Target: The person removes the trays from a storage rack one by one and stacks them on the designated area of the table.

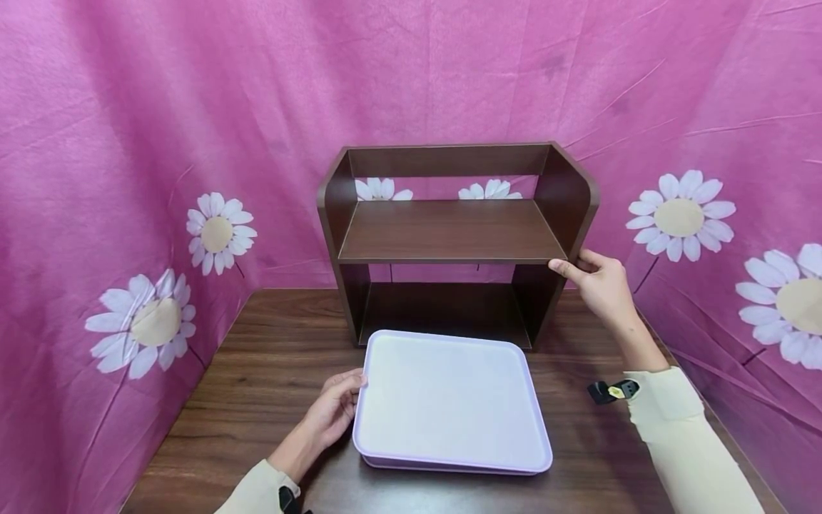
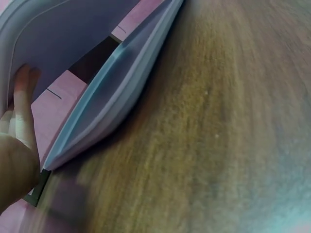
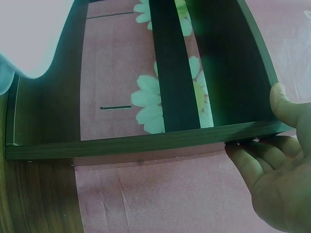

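Note:
A white tray [image 1: 449, 400] with a lilac rim is in front of the shelf, its left side raised. My left hand [image 1: 337, 408] holds its left edge, and in the left wrist view the fingers [image 2: 24, 92] lie against its underside. Below it, a second pale tray [image 2: 138, 73] rests on the table, with a gap between the two. A dark brown two-tier desk shelf [image 1: 449, 232] stands behind them. My right hand [image 1: 604, 282] grips its right side panel, thumb on the front edge and fingers on the outer face.
The wood-grain table [image 1: 257, 385] stretches under everything. Behind and along both sides hangs a pink cloth [image 1: 270, 93] printed with large white daisies. The shelf's back is partly open, showing the cloth. A black strap [image 1: 613, 390] is on the right wrist.

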Available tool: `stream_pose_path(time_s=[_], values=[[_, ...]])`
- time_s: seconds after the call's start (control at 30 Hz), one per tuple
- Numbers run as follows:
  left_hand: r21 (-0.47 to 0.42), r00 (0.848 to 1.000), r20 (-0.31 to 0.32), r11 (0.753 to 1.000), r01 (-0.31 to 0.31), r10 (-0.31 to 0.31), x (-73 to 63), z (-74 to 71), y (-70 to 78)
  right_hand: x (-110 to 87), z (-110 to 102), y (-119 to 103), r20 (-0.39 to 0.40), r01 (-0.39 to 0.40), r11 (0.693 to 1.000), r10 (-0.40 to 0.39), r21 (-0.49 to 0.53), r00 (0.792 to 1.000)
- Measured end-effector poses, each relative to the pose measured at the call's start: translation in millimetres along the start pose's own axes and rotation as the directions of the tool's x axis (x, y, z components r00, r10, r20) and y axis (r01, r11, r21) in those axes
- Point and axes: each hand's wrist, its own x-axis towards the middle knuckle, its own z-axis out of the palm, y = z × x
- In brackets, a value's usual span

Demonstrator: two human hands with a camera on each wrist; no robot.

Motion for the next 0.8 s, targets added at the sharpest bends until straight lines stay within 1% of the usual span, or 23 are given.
stream_pose_path(time_s=[0.43,0.63,0.8], values=[[0.026,0.998,-0.039,0.998,0.056,-0.055,1.8,-6.6,-11.6,0.1,0.0,-1.1,-0.002,0.007,1.0,-0.007,0.005,1.0],[0.038,0.997,-0.019,0.996,0.077,-0.076,4.0,-9.3,-15.1,1.0,0.3,0.1,-0.01,0.015,1.0,-0.015,-0.001,1.0],[0.071,0.994,-0.012,0.991,0.11,-0.11,4.2,-12.5,-13.5,-0.1,0.0,-0.4,-0.015,0.016,1.0,-0.016,0.004,1.0]])
